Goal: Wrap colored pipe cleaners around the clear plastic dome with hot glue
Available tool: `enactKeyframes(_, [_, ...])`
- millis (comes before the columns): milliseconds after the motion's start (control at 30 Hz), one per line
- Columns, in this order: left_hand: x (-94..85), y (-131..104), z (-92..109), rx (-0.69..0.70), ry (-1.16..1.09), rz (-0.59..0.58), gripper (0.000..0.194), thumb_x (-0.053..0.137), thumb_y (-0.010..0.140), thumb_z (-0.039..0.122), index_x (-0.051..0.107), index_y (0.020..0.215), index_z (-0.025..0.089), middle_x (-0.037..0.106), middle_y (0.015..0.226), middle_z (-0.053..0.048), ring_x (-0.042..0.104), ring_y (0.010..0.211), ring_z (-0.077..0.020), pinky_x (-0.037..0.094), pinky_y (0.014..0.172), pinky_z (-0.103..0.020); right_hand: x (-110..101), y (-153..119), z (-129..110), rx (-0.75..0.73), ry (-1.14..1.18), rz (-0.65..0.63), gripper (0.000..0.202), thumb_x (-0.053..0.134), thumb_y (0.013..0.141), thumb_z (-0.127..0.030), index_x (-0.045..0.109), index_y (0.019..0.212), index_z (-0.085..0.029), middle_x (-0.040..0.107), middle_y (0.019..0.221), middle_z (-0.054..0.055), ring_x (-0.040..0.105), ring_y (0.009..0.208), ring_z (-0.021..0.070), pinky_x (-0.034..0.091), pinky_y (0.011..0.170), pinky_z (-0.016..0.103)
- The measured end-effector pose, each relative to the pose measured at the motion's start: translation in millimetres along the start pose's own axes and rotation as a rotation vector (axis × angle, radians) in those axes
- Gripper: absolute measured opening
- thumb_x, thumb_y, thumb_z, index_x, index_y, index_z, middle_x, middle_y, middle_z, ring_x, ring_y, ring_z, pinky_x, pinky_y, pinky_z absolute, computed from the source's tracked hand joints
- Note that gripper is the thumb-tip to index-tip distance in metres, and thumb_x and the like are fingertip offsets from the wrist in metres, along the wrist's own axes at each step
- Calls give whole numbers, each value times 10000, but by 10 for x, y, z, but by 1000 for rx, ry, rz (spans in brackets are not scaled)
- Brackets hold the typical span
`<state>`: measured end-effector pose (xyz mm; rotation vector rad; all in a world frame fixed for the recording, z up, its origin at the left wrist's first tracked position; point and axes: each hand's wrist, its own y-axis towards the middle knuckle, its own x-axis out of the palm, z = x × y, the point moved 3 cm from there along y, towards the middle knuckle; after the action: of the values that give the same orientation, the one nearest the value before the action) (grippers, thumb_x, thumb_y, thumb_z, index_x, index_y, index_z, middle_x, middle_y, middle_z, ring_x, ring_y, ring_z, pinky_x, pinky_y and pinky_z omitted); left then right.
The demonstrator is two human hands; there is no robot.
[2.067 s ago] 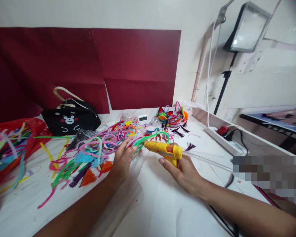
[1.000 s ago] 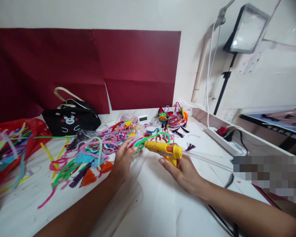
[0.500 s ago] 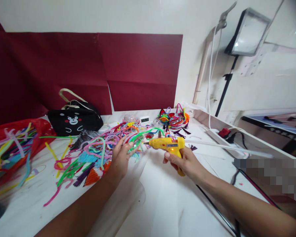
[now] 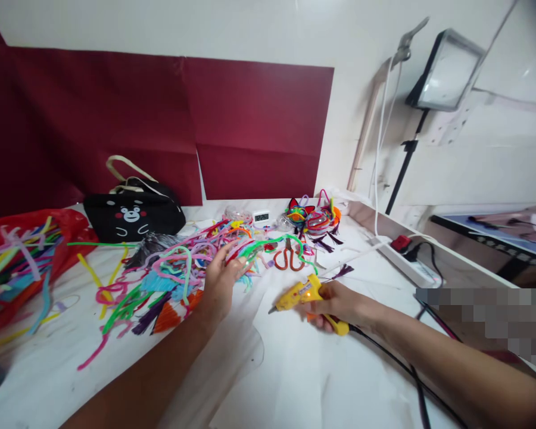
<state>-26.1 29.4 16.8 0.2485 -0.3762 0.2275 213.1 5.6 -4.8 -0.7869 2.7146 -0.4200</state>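
Note:
My right hand [image 4: 333, 305] is wrapped round the handle of a yellow hot glue gun [image 4: 300, 293]. Its nozzle points left and down, just above the white table. A clear glue stick runs out of the gun's back end, up to the right. My left hand [image 4: 226, 277] is closed on a piece made of green, pink and red pipe cleaners [image 4: 250, 245], partly hidden by the fingers. Beyond the gun lie orange-handled scissors [image 4: 288, 259]. A tangled heap of pipe cleaners and fringed bits [image 4: 174, 268] spreads left of my left hand.
Finished-looking colourful pipe-cleaner pieces [image 4: 319, 219] lie at the back, near a small digital clock [image 4: 261, 217]. A black bag [image 4: 134, 214] and a red plastic bag of pipe cleaners [image 4: 78, 229] stand left. A power strip [image 4: 413, 265] and black cord [image 4: 384, 353] are right.
My right hand has lowered the glue gun away from the pipe-cleaner piece and tipped its nozzle down. The scissors have come into plain view. My left hand keeps hold of the piece.

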Motion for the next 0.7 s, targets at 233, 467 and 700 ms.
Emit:
enactKeyframes(233, [56, -79, -41, 12, 97, -105, 535, 740, 667, 284, 625, 1178, 175, 701, 1019, -61, 661, 952, -252, 522, 881, -403, -194, -238, -193, -348, -784, 478, 275, 582, 860, -394, 642, 691, -186, 616, 579, 14, 507, 515, 134, 346, 507, 252])
enactKeyframes(467, [115, -154, -15, 4, 150, -177, 539, 763, 642, 273, 635, 1159, 188, 689, 1142, -82, 638, 1046, -282, 498, 916, -394, 91, -329, -724, -1047, -852, 714, 218, 553, 917, -312, 582, 1089, -181, 650, 1028, 115, 579, 969, 241, 448, 852, 375])
enactKeyframes(700, [153, -196, 5, 36, 230, -190, 519, 744, 638, 261, 648, 1142, 187, 674, 1194, -84, 588, 1148, -305, 444, 970, -381, 133, -137, -740, -976, -977, 761, 327, 577, 910, -404, 594, 1137, -169, 647, 1032, 107, 539, 1014, 272, 386, 887, 411])
